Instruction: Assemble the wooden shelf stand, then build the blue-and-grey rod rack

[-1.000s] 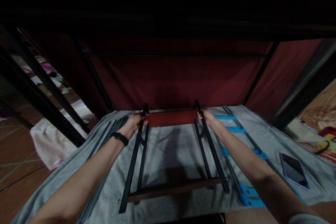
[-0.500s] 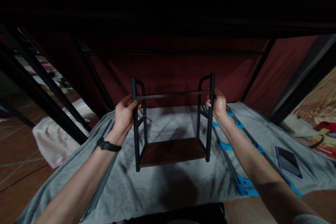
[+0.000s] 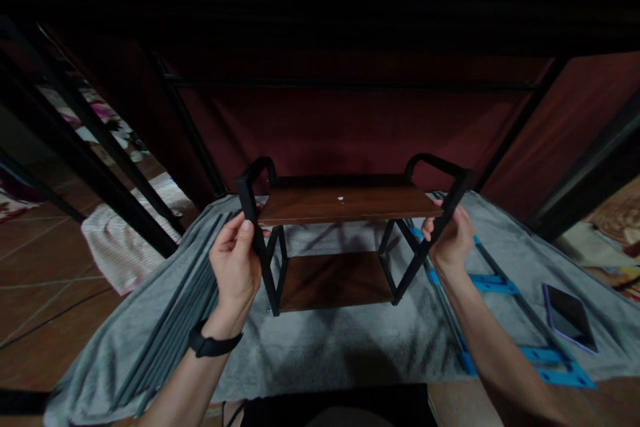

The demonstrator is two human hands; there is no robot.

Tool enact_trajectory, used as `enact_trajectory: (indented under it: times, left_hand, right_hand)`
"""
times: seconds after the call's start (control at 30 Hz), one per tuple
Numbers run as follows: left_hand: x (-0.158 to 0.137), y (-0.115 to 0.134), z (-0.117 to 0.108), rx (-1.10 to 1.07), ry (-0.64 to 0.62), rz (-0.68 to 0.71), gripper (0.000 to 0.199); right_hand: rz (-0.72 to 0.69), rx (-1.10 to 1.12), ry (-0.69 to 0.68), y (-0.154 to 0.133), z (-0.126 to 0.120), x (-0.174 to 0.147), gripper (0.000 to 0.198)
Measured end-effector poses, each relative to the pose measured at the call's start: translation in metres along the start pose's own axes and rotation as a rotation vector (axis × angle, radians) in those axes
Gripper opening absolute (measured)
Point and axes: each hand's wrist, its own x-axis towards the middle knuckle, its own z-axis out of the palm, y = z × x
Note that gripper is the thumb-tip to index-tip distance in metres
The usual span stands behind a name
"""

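Between my hands is a small two-tier shelf [image 3: 350, 203] with brown wooden boards and black metal side frames. Its upper board faces me and carries a small white mark; the lower board [image 3: 335, 280] shows beneath. My left hand [image 3: 237, 260], with a black band on the wrist, is closed around the left side frame just below the upper board. On the other side my right hand [image 3: 450, 237] grips the right side frame, its fingers partly hidden behind the bar. The shelf tilts toward me above the grey blanket.
Several grey tubes [image 3: 175, 320] lie at the left on the grey blanket [image 3: 320, 353]. To the right are tubes joined by blue plastic connectors [image 3: 493, 283], and a phone [image 3: 570, 317]. Black bed-frame bars [image 3: 85, 140] stand at both sides. A striped cloth [image 3: 120, 240] hangs at the left.
The shelf's top has tipped toward me, so the upper board, edge-on before, now shows its surface. Both hands have come down and closer, still holding the side frames. More grey tubes show at left.
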Motion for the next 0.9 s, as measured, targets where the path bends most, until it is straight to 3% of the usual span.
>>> enact_trajectory:
  times: [0.27, 0.47, 0.73, 0.9]
  left_hand:
    - [-0.04, 0.007, -0.034, 0.079, -0.031, 0.002, 0.027]
    - [-0.04, 0.008, -0.04, 0.117, -0.047, -0.053, 0.033]
    - [-0.041, 0.011, -0.052, 0.178, -0.165, -0.148, 0.042]
    - [-0.044, 0.008, -0.05, 0.129, -0.089, -0.104, 0.044]
  right_hand:
    - [-0.036, -0.003, 0.066, -0.015, -0.023, -0.034, 0.028]
    - [0.048, 0.013, 0.09, -0.019, -0.02, -0.032, 0.025]
    - [0.097, 0.004, 0.109, -0.024, -0.032, -0.029, 0.019]
    - [0.061, -0.039, 0.145, -0.028, -0.036, -0.027, 0.015]
